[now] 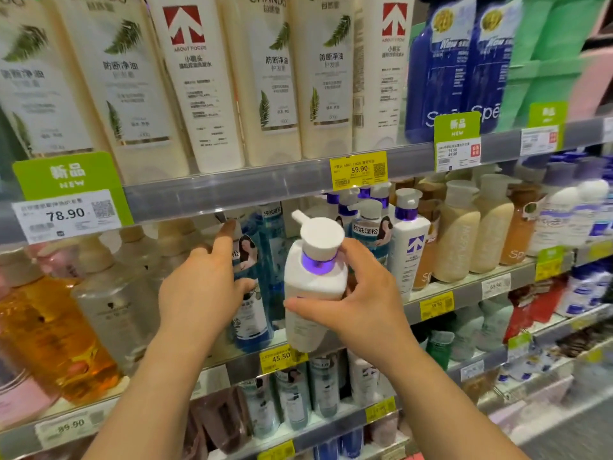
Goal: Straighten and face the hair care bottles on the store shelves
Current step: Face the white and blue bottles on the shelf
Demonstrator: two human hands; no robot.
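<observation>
Head view: right hand (361, 293) grips one white plastic pump bottle (313, 287) at the shelf edge (464, 290).
Left hand (205, 280), fingers extended, touches one blue clear bottle (262, 260); a gap lies open behind.

Bright even light, edges blurred w/ wide-angle bending.

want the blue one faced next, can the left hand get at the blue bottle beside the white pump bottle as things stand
Probably yes. The left hand is open, holds nothing, and already rests against the blue bottle, with nothing between them. The right hand grips the white pump bottle just to the side, clear of it.
</observation>
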